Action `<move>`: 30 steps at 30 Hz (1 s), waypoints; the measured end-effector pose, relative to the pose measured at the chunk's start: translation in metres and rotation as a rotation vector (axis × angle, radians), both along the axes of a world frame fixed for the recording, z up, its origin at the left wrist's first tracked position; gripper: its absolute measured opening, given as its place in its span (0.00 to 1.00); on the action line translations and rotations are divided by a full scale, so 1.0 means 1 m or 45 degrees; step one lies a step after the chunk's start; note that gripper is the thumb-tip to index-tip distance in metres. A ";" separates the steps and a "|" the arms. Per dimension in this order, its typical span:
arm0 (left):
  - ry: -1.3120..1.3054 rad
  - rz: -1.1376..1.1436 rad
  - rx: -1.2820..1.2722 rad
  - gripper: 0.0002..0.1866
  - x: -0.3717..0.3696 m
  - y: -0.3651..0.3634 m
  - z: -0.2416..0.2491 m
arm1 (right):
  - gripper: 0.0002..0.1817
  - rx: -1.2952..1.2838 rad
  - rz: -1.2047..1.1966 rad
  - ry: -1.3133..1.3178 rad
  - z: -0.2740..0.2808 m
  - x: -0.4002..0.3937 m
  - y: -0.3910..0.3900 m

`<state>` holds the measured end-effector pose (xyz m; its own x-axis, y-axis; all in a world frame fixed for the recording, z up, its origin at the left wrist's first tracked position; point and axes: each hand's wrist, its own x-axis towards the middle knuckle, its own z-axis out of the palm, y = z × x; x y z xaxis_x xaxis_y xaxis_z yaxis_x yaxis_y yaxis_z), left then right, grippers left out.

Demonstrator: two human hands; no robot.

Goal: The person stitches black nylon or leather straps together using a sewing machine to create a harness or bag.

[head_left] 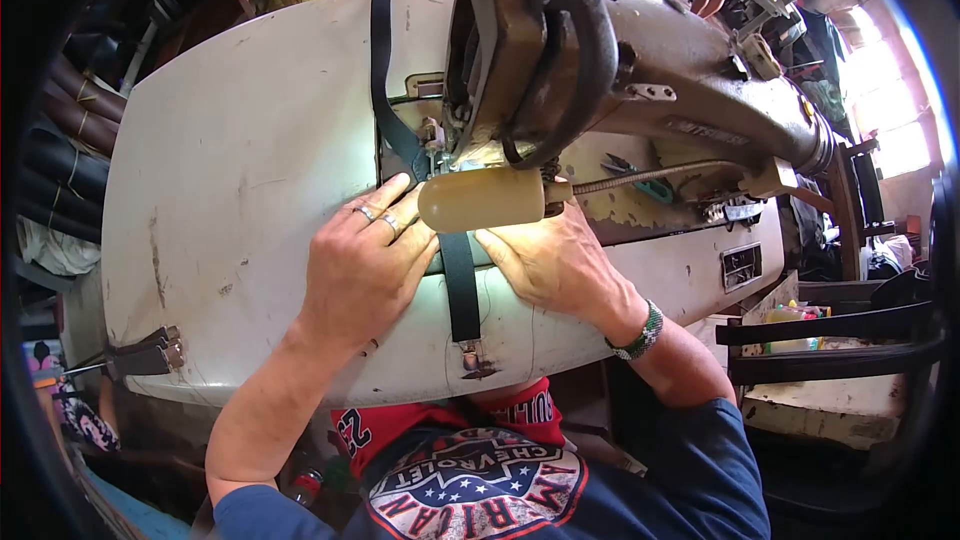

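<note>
A brown industrial sewing machine (690, 70) stands over a black strap (461, 285), which runs under its needle area. My left hand (365, 260), with two rings, is closed at the strap's left side, its fingertips pressed down near the presser foot (432, 135). On the other side my right hand (550, 255) is closed against the strap, the thumb at its edge. A yellowish rounded lamp cover (482, 198) hides the right fingers and part of the stitching spot. Near the front edge, the strap ends by a small metal piece (470, 358).
Teal-handled snips (645, 183) lie on the machine bed behind my right hand. The white tabletop (220, 130) has a dark clamp-like piece (145, 355) at its left edge. Dark rolls (70, 155) are stacked at left, and a black chair frame (830, 350) stands at right.
</note>
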<state>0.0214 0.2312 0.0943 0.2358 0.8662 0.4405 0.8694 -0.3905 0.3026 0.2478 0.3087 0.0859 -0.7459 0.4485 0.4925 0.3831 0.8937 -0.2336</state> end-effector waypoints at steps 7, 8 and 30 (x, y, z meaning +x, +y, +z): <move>0.002 -0.016 -0.016 0.11 -0.001 0.001 0.001 | 0.18 0.004 -0.004 0.011 0.002 -0.002 0.001; 0.001 -0.014 -0.025 0.11 -0.001 0.000 0.001 | 0.18 0.002 -0.004 0.011 0.002 -0.001 0.001; 0.017 -0.028 0.041 0.12 0.000 -0.001 -0.004 | 0.20 -0.096 0.093 0.007 0.019 0.008 0.004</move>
